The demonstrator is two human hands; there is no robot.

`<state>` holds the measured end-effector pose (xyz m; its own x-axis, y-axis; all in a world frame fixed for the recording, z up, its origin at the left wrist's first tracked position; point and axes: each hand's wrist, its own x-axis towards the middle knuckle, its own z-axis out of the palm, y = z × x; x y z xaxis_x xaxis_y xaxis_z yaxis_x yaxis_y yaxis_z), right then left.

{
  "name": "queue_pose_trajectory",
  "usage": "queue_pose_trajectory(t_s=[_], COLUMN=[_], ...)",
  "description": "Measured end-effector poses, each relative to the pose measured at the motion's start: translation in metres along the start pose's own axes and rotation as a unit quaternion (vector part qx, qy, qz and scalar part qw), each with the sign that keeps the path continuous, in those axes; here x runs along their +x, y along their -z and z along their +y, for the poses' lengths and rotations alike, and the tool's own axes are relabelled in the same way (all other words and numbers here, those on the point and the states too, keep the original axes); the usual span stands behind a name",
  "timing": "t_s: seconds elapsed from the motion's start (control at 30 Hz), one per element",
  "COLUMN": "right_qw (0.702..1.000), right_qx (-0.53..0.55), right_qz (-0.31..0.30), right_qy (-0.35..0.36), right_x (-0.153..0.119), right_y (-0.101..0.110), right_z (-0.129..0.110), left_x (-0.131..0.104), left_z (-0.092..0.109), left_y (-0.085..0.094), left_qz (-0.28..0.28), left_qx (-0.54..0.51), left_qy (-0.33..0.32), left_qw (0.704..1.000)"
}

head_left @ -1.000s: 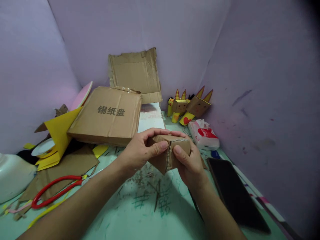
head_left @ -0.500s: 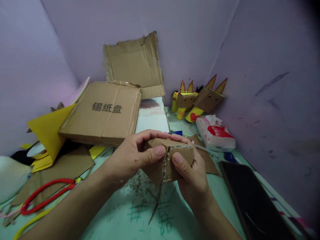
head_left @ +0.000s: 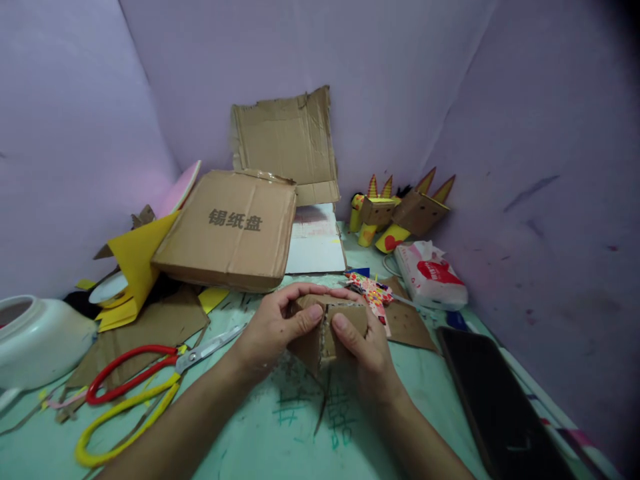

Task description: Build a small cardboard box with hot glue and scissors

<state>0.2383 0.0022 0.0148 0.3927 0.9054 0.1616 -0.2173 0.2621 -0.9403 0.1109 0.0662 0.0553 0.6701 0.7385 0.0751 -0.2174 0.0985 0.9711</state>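
Between my hands is a small folded cardboard piece [head_left: 327, 337], with a ragged corrugated seam running down its middle. My left hand [head_left: 280, 327] grips its left side, thumb on the front and fingers curled over the top. On the other side my right hand [head_left: 365, 333] holds it the same way, its thumb near the seam. Both thumbs lie close to each other across the seam. A thin dark strip [head_left: 323, 407] hangs or lies below the piece; I cannot tell whether it is attached. The fingers hide the back of the cardboard.
Scissors [head_left: 185, 360] with red and yellow handles lie left, near a white pot [head_left: 47, 340]. A cardboard box [head_left: 225, 230] stands behind. At the right are a patterned glue gun [head_left: 373, 290], tissue pack [head_left: 430, 277], phone [head_left: 500, 400] and cardboard animal figures [head_left: 415, 207].
The view has shifted, showing more of the scissors, pot and glue gun. Both hands still hold the cardboard piece, now slightly lower in view, with the thumbs closer together.
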Motion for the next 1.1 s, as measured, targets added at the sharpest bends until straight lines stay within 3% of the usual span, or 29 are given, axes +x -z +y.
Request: queue_pose_trajectory(t_s=[0.27,0.47,0.67,0.83,1.1], right_qw=[1.000,1.000,0.998,0.999,0.998], right_qx=[0.006,-0.008,-0.033,-0.033,-0.054], right_qz=[0.028,0.026,0.035,0.009,-0.023], right_qy=[-0.011,-0.011,-0.035,-0.033,0.011], right_x=[0.001,-0.002,-0.005,-0.003,-0.003], right_y=[-0.003,-0.006,-0.007,-0.004,-0.001], right_z=[0.009,0.004,0.006,0.013,0.013], left_x=[0.003,0.004,0.005,0.007,0.005], left_z=[-0.011,-0.010,-0.017,-0.020,-0.021], left_y=[0.002,0.005,0.005,0.008,0.016], left_qz=[0.012,-0.014,0.023,0.043,0.020], left_qx=[-0.048,-0.034,-0.050,-0.086,-0.108], left_qy=[0.021,0.012,0.036,0.081,0.101], left_qw=[0.999,0.999,0.998,0.992,0.989])
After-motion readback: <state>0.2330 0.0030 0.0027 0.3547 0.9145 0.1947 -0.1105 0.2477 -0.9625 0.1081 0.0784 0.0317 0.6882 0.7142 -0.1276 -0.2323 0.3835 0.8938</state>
